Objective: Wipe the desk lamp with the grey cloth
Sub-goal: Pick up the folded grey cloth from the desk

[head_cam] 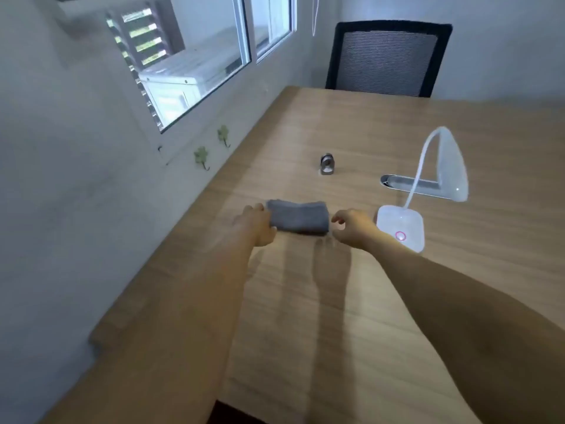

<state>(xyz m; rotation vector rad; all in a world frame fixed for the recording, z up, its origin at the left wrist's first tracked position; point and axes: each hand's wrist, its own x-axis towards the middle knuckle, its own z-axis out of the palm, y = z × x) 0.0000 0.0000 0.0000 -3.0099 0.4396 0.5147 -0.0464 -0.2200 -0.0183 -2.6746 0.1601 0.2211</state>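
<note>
A folded grey cloth (298, 220) lies flat on the wooden desk (336, 301). My left hand (255, 224) touches the cloth's left end, fingers curled around its edge. Just off the cloth's right end hovers my right hand (351, 229), with fingers loosely curled and nothing in them. The white desk lamp stands to the right: a square base (406, 221) with a pink ring button, a thin curved neck and a long white head (452, 166) that hangs over the desk.
A small silver metal object (327, 164) stands on the desk beyond the cloth. A grey oval slot (397, 182) is set in the desktop under the lamp head. A black mesh chair (386, 61) is at the far end. The wall with windows runs along the left.
</note>
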